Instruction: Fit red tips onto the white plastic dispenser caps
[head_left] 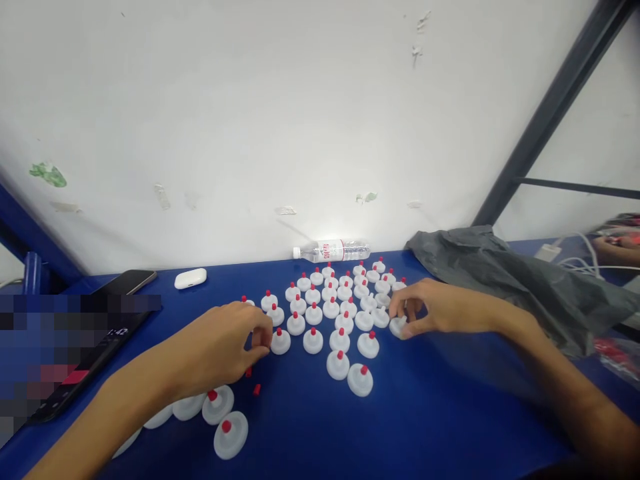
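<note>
Many round white plastic discs (313,342) with an upright stem stand on a blue table (430,413). Most stems wear a small red cap (372,335). My right hand (420,310) pinches a white disc (397,327) by its rim and stem, and no red cap shows on it. A few bare-stemmed discs (365,321) stand just left of that hand. My left hand (240,340) is curled, thumb and forefinger brought together beside a capped disc (280,343); what lies between its fingertips I cannot make out. Below it lie loose red caps (257,389).
A clear bottle (333,251) lies along the white wall. At the left are a white earbud case (191,279), a phone (127,283) and a partly blurred screen device (95,360). A grey plastic bag (465,257) and white cable (575,257) are at the right; another person's hand (620,250) shows beyond.
</note>
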`<action>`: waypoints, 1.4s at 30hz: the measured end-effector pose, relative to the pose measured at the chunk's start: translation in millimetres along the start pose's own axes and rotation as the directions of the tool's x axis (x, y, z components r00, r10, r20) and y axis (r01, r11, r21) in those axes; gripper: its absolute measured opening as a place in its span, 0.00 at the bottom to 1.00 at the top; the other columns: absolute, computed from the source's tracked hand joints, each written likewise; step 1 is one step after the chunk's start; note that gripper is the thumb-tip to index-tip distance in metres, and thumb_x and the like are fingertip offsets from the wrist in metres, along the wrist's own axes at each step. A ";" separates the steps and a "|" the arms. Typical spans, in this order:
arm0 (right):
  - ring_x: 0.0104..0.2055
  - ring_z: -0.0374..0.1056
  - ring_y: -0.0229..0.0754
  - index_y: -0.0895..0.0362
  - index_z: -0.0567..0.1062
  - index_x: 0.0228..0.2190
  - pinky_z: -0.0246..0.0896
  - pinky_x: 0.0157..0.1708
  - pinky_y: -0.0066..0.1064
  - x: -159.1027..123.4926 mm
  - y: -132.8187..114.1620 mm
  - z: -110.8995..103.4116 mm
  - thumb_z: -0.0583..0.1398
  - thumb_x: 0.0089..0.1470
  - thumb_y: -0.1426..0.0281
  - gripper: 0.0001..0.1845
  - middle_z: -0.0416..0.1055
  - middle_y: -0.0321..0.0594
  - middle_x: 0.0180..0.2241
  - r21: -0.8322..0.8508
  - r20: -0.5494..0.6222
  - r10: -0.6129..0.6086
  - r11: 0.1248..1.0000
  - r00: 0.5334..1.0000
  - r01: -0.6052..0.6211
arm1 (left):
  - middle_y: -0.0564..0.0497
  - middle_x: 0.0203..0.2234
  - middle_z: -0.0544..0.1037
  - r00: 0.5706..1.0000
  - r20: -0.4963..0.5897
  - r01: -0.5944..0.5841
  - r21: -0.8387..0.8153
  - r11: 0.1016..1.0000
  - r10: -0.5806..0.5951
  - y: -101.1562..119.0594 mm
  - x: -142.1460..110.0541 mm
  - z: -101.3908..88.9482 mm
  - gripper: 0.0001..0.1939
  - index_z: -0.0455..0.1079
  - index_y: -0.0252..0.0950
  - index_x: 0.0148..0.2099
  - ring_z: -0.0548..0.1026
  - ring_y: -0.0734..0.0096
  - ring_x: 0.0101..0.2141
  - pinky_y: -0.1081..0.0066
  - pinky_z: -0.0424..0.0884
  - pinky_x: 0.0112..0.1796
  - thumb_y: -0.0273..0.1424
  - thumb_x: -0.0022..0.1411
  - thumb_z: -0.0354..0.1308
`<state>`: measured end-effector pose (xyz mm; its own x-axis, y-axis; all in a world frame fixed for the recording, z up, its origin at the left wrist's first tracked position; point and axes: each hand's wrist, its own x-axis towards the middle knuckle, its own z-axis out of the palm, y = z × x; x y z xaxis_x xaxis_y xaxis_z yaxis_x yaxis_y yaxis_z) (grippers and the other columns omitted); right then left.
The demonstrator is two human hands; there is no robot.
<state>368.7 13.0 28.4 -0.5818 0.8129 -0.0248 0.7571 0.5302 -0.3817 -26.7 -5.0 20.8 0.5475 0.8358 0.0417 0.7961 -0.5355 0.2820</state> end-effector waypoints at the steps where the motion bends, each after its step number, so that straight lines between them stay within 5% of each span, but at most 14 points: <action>1: 0.34 0.78 0.47 0.48 0.83 0.35 0.71 0.31 0.33 -0.4 1.2 -0.9 0.68 0.57 0.53 0.13 0.81 0.36 0.32 -0.016 -0.016 -0.005 1.000 1.000 0.005 | 0.56 0.30 0.84 0.999 -0.038 -0.011 -0.005 1.000 0.011 1.9 0.5 -0.8 0.07 0.77 0.46 0.33 0.79 0.63 0.30 0.69 0.67 0.30 0.29 0.61 0.59; 7: 0.41 0.80 0.47 0.51 0.81 0.35 0.74 0.43 0.37 -1.0 2.0 -8.1 0.63 0.64 0.55 0.14 0.84 0.38 0.40 0.174 -0.094 0.003 0.985 0.996 0.014 | 0.59 0.23 0.75 0.966 -0.241 -0.119 -0.087 0.989 0.095 20.9 7.5 -0.2 0.06 0.74 0.44 0.37 0.70 0.71 0.23 0.70 0.63 0.25 0.32 0.66 0.55; 13: 0.47 0.79 0.46 0.52 0.74 0.39 0.75 0.44 0.37 2.5 -22.1 6.4 0.59 0.70 0.57 0.12 0.82 0.42 0.48 0.204 -0.305 -0.056 0.971 0.951 0.122 | 0.57 0.28 0.80 0.877 -0.459 -0.243 -0.173 0.955 0.140 36.2 11.3 18.3 0.08 0.78 0.44 0.45 0.66 0.74 0.21 0.71 0.64 0.24 0.34 0.71 0.57; 17: 0.46 0.77 0.44 0.51 0.76 0.43 0.74 0.45 0.36 9.0 -44.4 28.8 0.60 0.70 0.59 0.11 0.81 0.41 0.45 0.055 -0.423 -0.222 0.961 0.879 0.269 | 0.56 0.34 0.85 0.843 -0.502 -0.328 -0.193 0.925 0.195 43.1 12.7 29.0 0.06 0.78 0.45 0.44 0.73 0.73 0.24 0.70 0.71 0.28 0.32 0.71 0.60; 22: 0.32 0.73 0.40 0.54 0.73 0.44 0.68 0.32 0.32 15.1 -59.3 53.4 0.59 0.66 0.49 0.21 0.78 0.37 0.35 -0.190 -0.459 -0.466 0.883 0.757 0.429 | 0.55 0.36 0.86 0.792 -0.557 -0.425 -0.208 0.881 0.251 52.0 13.9 38.5 0.06 0.77 0.46 0.46 0.81 0.69 0.33 0.70 0.78 0.36 0.30 0.72 0.60; 29: 0.29 0.72 0.37 0.54 0.69 0.38 0.65 0.30 0.30 16.8 -68.9 66.3 0.60 0.65 0.48 0.22 0.77 0.35 0.31 -0.243 -0.507 -0.564 0.819 0.651 0.520 | 0.55 0.39 0.86 0.784 -0.537 -0.496 -0.237 0.835 0.312 60.0 13.0 54.1 0.09 0.77 0.48 0.49 0.84 0.70 0.37 0.72 0.81 0.38 0.30 0.72 0.60; 36: 0.25 0.72 0.35 0.52 0.66 0.36 0.61 0.26 0.28 12.0 -73.7 69.1 0.54 0.68 0.46 0.22 0.77 0.32 0.30 -0.161 -0.446 -0.489 0.868 0.750 0.470 | 0.55 0.37 0.87 0.790 -0.546 -0.489 -0.285 0.824 0.280 63.2 11.6 55.6 0.09 0.78 0.49 0.48 0.85 0.70 0.35 0.72 0.82 0.36 0.28 0.71 0.61; 42: 0.30 0.75 0.37 0.52 0.68 0.39 0.67 0.30 0.28 10.4 -71.6 72.3 0.61 0.63 0.48 0.21 0.79 0.35 0.35 -0.129 -0.384 -0.462 0.884 0.799 0.449 | 0.58 0.37 0.86 0.780 -0.539 -0.499 -0.228 0.836 0.319 64.2 9.6 57.8 0.07 0.77 0.49 0.47 0.84 0.72 0.35 0.74 0.81 0.38 0.31 0.72 0.59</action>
<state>287.0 -33.9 -11.3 -0.7006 0.4974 0.5116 0.4467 0.8648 -0.2292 44.6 -38.3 -16.1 0.5417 0.5465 0.6387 0.3339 -0.8372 0.4332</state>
